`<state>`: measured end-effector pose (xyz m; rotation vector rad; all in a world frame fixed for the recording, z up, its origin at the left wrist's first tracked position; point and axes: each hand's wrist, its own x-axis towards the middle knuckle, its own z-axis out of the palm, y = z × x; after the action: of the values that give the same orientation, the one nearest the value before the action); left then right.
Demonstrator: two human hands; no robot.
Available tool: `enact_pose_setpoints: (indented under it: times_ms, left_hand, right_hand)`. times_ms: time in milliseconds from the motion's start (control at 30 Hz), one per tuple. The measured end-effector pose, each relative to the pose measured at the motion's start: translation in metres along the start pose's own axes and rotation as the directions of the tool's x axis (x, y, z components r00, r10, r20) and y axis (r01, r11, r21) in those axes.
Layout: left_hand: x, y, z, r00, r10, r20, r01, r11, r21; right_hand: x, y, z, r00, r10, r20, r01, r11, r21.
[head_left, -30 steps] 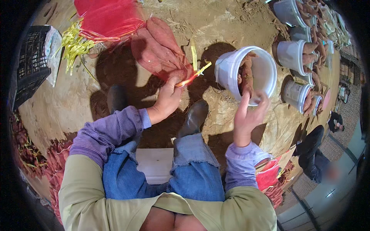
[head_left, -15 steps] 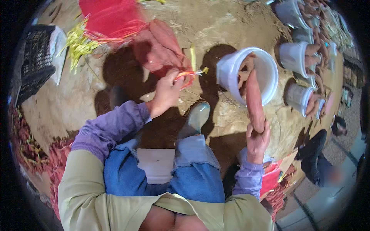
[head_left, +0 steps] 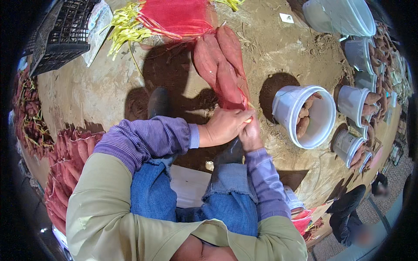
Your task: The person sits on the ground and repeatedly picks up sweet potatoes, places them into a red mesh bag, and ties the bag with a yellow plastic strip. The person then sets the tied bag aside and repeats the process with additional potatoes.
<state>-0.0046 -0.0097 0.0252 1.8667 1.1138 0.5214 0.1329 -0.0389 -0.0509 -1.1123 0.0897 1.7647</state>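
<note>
A red mesh bag [head_left: 209, 54] filled with several sweet potatoes lies on the ground ahead of me, its mouth toward me. My left hand [head_left: 223, 127] is closed on the gathered mouth of the bag. Pressed against it from the right, my right hand [head_left: 251, 134] is closed at the same spot, slightly blurred; overlapping fingers partly hide the bag's opening. Right of my hands, a white bucket [head_left: 283, 104] leans over with a few sweet potatoes [head_left: 302, 124] inside.
Flat red mesh bags [head_left: 176, 17] with yellow ties [head_left: 124, 32] lie ahead. A black crate [head_left: 65, 37] stands far left. Filled red bags [head_left: 69, 167] stand near left. Several buckets [head_left: 350, 102] of sweet potatoes line the right, where another person [head_left: 348, 213] is partly visible.
My right hand has moved left from beside the bucket to the bag's mouth, and the sweet potato it held is out of that hand. The whole view has shifted.
</note>
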Motion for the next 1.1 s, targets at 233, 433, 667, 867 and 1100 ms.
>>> enact_pose_setpoints:
  times_ms: [233, 433, 667, 867, 1100]
  left_hand:
    - [0.007, -0.009, -0.009, 0.997, 0.024, -0.077, -0.022, 0.999, 0.024]
    - [0.003, -0.010, -0.003, 0.998, 0.026, -0.050, -0.024, 0.999, 0.027]
    - [0.004, -0.004, -0.017, 1.000, -0.022, -0.011, 0.021, 0.999, -0.038]
    - [0.005, -0.004, -0.015, 0.998, -0.026, -0.060, 0.024, 0.999, -0.038]
    - [-0.004, -0.001, -0.012, 1.000, -0.010, 0.015, 0.010, 1.000, 0.018]
  right_hand:
    - [0.053, 0.024, 0.025, 0.900, -0.168, 0.403, 0.172, 0.985, 0.029]
    - [0.043, 0.049, -0.010, 0.963, -0.145, 0.225, 0.143, 0.989, 0.024]
    - [0.050, 0.021, 0.071, 0.935, -0.227, 0.272, 0.309, 0.899, -0.312]
    - [0.045, 0.036, 0.036, 0.893, -0.244, 0.379, 0.206, 0.969, 0.139]
    - [0.083, 0.026, 0.080, 0.812, -0.500, 0.301, 0.319, -0.051, -0.946]
